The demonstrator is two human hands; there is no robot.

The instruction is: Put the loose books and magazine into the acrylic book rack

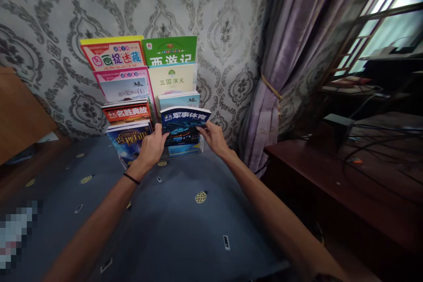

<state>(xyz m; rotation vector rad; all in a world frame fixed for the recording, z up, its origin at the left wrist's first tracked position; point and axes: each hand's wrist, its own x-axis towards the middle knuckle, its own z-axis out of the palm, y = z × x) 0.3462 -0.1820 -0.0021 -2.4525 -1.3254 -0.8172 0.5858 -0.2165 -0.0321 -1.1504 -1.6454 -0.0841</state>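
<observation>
A dark blue book with white lettering is gripped at its two sides, by my left hand on the left edge and my right hand on the right. Its cover faces me at the front of the right column of a tiered book rack. Behind it rise a light blue book, a cream book and a green book. In the left column stand a dark blue book with gold lettering, a red-orange book, and pink books farther up.
The rack stands on a blue pineapple-print cloth against a patterned wall. To the right hang a tied purple curtain and, lower, a reddish-brown desk with tangled black cables. A brown wooden panel is at left.
</observation>
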